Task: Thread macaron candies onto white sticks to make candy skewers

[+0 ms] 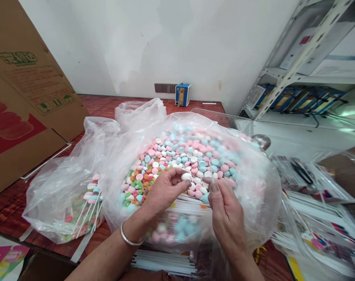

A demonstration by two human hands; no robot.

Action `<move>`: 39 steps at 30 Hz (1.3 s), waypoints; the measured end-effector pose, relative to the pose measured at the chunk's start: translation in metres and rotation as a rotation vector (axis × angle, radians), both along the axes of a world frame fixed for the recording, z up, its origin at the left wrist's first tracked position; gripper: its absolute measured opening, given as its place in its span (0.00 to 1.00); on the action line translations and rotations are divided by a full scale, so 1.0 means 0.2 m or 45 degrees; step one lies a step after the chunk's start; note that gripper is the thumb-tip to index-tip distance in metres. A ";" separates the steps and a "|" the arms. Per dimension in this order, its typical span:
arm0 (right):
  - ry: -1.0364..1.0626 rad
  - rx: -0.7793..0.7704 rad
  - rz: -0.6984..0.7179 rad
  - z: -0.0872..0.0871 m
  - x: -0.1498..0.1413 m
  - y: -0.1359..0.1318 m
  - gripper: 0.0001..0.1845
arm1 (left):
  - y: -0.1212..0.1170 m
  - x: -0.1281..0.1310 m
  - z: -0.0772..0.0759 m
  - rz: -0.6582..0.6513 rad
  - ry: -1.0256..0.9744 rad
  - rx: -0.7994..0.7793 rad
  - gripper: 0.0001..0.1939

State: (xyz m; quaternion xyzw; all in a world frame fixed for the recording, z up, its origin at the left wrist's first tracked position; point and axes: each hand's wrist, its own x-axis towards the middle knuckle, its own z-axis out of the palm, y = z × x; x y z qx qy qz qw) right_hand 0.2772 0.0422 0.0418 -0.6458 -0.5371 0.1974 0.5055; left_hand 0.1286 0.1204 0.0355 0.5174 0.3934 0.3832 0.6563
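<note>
My left hand, a silver bangle on its wrist, pinches a white marshmallow between thumb and fingertips. To its right, my right hand grips a thin white stick that points up; its lower part is hidden by the fingers. Both hands are over a large clear plastic bag filled with pink, white and blue marshmallows. Orange and green ring candies lie among them at the left. Below the hands, a bunch of white sticks rests on the bag.
On the left, a smaller clear bag holds skewered marshmallows and ring candies beside a cardboard box. A small blue device stands by the wall. Packaged items and a white metal shelf are at the right.
</note>
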 end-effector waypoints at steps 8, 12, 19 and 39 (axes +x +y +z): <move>-0.341 -0.261 0.330 0.01 -0.05 -0.12 0.22 | 0.03 0.00 0.00 0.109 -0.060 0.026 0.15; -0.297 -0.289 0.339 0.01 -0.06 -0.10 0.22 | 0.02 0.00 0.00 0.065 -0.057 0.013 0.14; -0.241 -0.305 0.326 0.00 -0.05 -0.08 0.22 | 0.00 -0.02 0.02 0.019 -0.080 -0.061 0.16; -0.043 -0.363 0.326 0.03 -0.08 -0.06 0.18 | -0.02 0.00 -0.04 0.057 -0.150 -0.054 0.13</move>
